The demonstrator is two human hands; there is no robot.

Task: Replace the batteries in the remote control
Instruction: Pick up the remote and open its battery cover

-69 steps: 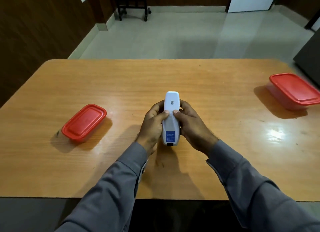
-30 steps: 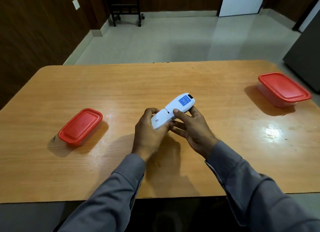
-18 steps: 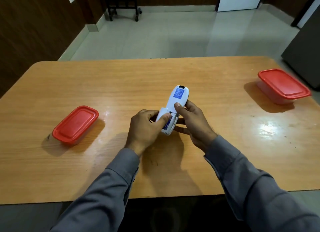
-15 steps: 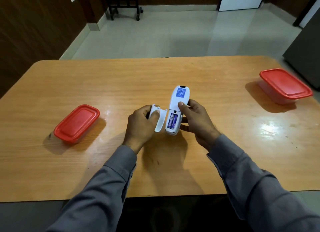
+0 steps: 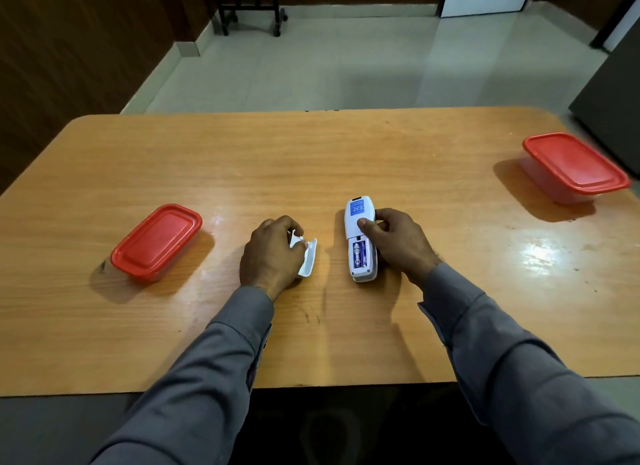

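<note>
On the glossy orange-brown wooden desk (image 5: 346, 152), the white plastic remote control (image 5: 360, 237) lies back-up just right of centre, its long axis running near to far. Its battery bay at the near end is uncovered, and two blue-and-purple batteries (image 5: 359, 254) sit side by side inside it. A blue label (image 5: 357, 208) shows on the far part of the remote's back.

The right hand (image 5: 398, 242) grasps the remote from its right side: the thumb presses on the back just beyond the open bay, and the fingers (image 5: 384, 218) curl around the right edge.

The left hand (image 5: 272, 253) is apart from it, to the left, with its fingers (image 5: 294, 227) closed on the detached white battery cover (image 5: 307, 260), a curved plastic shell whose near end appears to touch the desk; the thumb rests on its hollow inner side.

A shallow rectangular container with a red lid (image 5: 157, 239) stands on the desk well to the left of the hands. A second, deeper clear container with a red lid (image 5: 575, 166) stands near the far right edge. Both arms wear grey sleeves (image 5: 214, 378).
</note>
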